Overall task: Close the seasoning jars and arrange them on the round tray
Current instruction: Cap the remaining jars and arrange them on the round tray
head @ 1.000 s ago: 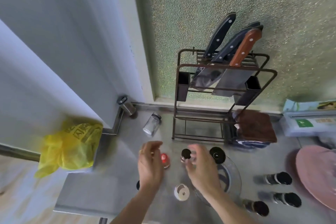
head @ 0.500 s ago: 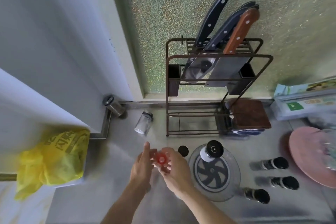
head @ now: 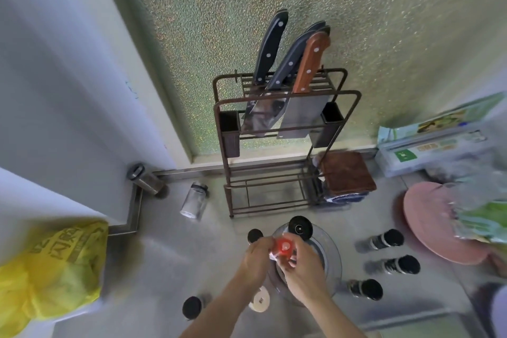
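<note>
We hold a red-capped jar [head: 284, 246] between both hands above the near edge of the round tray [head: 333, 252] on the steel desk [head: 170, 255]. Our left hand [head: 256, 259] curls its fingers round the jar's left side; our right hand [head: 301, 269] pinches the red cap from the right, each grip closed tight on it. The jar's body is hidden by our fingers.

We count one black-capped jar [head: 300, 228] on the tray, three black-capped jars [head: 386, 239] right of it, two more [head: 255, 235] to its left, a white-topped one [head: 259, 302] partly hidden under our left wrist, and two glass jars [head: 194, 200] near the wall. Three knives [head: 270, 46] stand in the rack [head: 288, 145]. A yellow bag [head: 52, 269] and a pink plate [head: 433, 222] are cut off or blurred at the edges.
</note>
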